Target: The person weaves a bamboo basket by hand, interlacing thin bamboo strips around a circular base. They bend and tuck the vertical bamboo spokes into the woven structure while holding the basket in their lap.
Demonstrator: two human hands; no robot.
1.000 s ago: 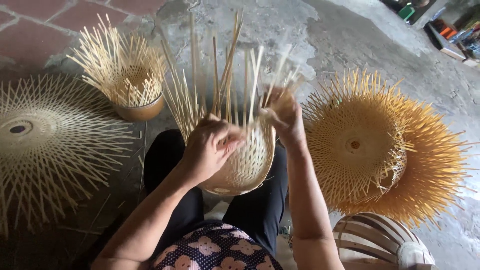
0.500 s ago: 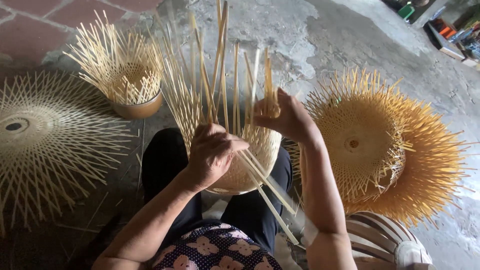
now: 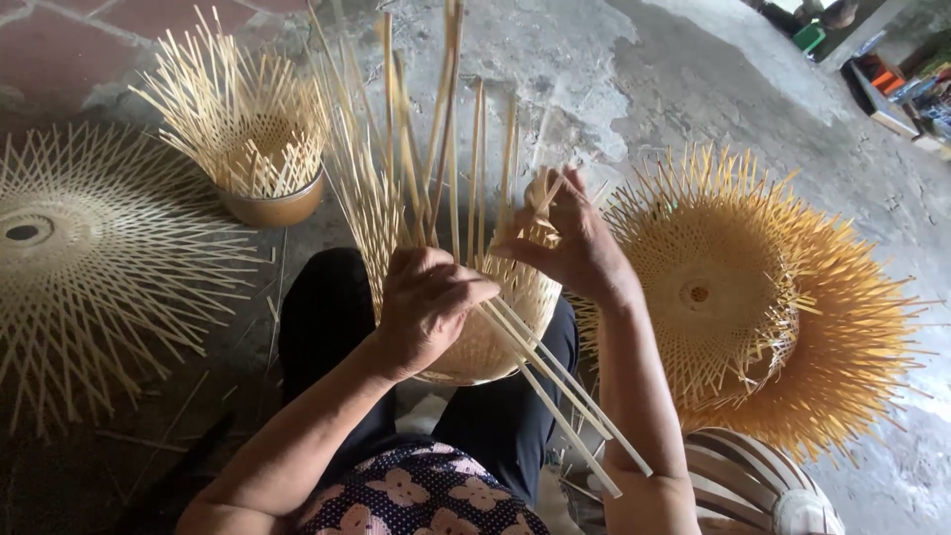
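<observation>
The half-made basket sits on the lap; a flat woven disc lies left, stacked baskets right.

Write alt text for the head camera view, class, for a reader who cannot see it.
Seen from above, a seated person's left hand and right hand work pale bamboo strips into a half-woven basket on their lap. Other unfinished woven pieces lie around on the concrete floor.

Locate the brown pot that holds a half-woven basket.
In the head view, the brown pot stands on the floor at upper left, between the flat woven disc and the basket on the person's lap.
</observation>
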